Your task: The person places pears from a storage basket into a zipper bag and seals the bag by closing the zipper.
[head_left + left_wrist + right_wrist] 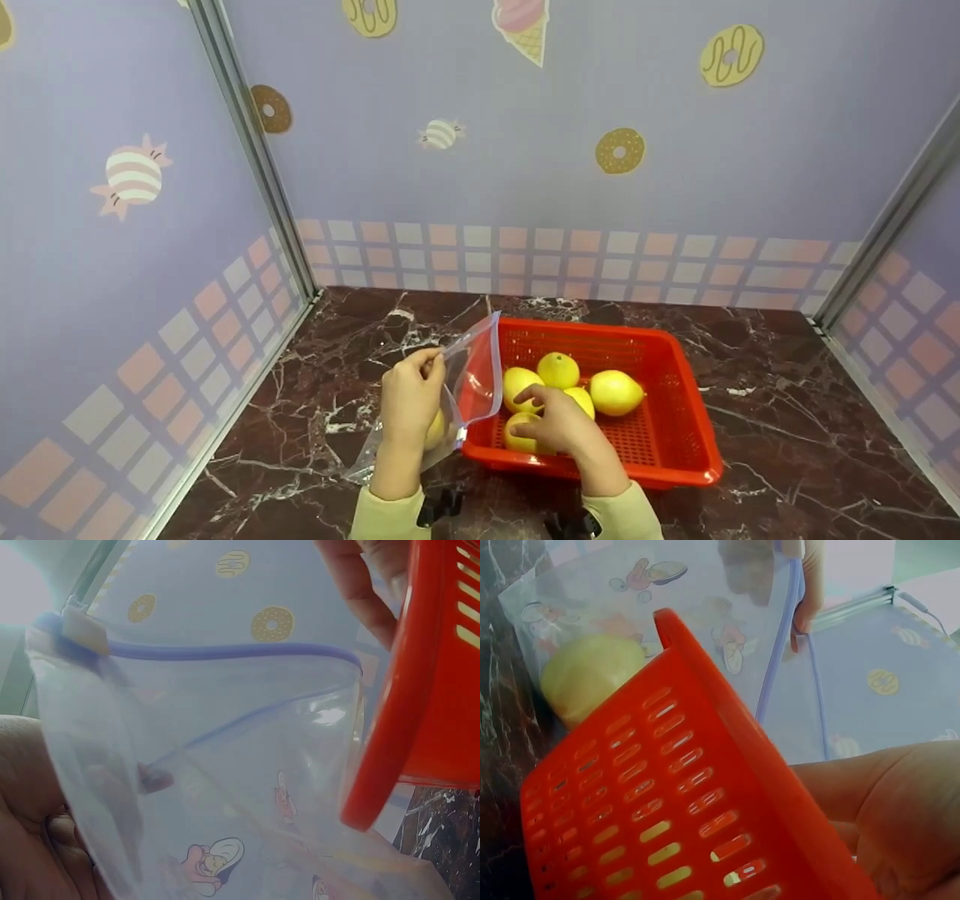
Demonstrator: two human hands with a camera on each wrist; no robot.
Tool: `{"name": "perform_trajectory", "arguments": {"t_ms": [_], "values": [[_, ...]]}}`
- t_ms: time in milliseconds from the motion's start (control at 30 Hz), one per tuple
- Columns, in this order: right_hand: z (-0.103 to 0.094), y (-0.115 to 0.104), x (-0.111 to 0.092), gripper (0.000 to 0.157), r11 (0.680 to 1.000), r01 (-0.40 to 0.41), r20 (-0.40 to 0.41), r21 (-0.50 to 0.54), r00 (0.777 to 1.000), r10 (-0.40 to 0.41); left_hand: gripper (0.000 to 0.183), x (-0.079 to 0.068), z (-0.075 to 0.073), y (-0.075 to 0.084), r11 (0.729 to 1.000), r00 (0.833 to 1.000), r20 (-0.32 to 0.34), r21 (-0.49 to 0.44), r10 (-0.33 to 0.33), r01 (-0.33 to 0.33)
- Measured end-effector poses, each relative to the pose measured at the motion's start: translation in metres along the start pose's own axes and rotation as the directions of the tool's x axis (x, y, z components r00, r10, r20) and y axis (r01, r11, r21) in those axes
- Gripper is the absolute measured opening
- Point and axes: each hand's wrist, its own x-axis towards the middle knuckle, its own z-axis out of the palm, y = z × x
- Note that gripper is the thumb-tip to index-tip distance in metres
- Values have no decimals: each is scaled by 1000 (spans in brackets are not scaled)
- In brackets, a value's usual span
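My left hand (411, 390) pinches the rim of a clear zip bag (476, 375) with a purple-blue seal strip. The bag's mouth gapes toward a red plastic basket (694, 420) and overlaps its left side. Inside the bag lies one yellow lemon (592, 679), partly hidden behind my left wrist in the head view. Several lemons sit in the basket, one (616, 393) toward the right. My right hand (566, 424) reaches over the basket's near rim, thumb and fingers spread apart right at the near-left lemons (519, 435). Its fingertips are hidden behind the rim in the right wrist view.
Dark red marbled tabletop (757, 450) lies under the bag and basket. Purple panels with printed sweets and a checked border stand behind (562, 187) and on both sides, joined by metal corner posts (255, 142). A slider (85, 628) sits on the bag's seal.
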Motion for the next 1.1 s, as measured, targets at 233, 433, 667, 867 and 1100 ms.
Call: {"name": "perform_trajectory", "arguments": {"t_ms": [233, 433, 667, 867, 1100], "values": [[6, -1, -1, 44, 992, 44, 24, -117, 999, -41, 14, 0, 1, -1, 1000, 1000, -3, 9, 7, -7], [13, -1, 1, 44, 976, 32, 36, -214, 999, -25, 14, 1, 2, -2, 1000, 1000, 5, 2, 24, -24], [16, 0, 4, 51, 973, -72, 96, -218, 991, 94, 14, 0, 1, -2, 999, 999, 7, 9, 37, -38], [17, 0, 5, 47, 973, -78, 92, -215, 991, 100, 14, 0, 1, -2, 999, 999, 1, 3, 33, -33], [15, 2, 4, 47, 974, -42, 72, -221, 996, 59, 15, 1, 1, -2, 1000, 1000, 19, -12, 12, -12]]}}
